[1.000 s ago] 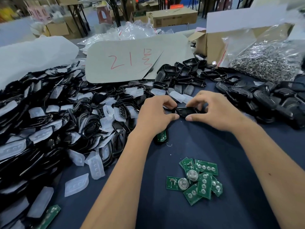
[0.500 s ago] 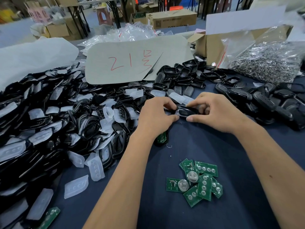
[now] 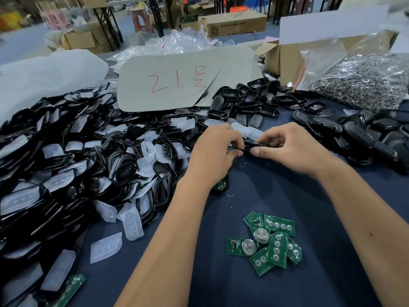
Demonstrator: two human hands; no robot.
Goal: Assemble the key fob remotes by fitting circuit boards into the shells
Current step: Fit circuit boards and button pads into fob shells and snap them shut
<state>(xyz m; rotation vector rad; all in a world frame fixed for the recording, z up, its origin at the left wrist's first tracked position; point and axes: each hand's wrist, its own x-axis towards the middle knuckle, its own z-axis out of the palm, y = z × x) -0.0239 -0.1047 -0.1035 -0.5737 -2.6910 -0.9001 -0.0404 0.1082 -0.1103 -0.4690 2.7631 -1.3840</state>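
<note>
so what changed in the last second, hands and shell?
Both hands, left hand and right hand, kept their grip on the black shell. It was turned from lying flat, face up, to nearly edge-on to the camera, and the fingers closed tighter around it. Nothing taken up or let go. The pile of green circuit boards and the shell heaps stayed put.

Your only view comes from the camera on your head, looking forward and steeply down over your forearms onto the table point(image 3: 243, 284). It sits close: your left hand point(image 3: 212, 151) and right hand point(image 3: 292, 147) fill the centre, wide-angle curving the edges. Beyond, it reaches cardboard boxes point(image 3: 232, 23) on the far floor.
</note>
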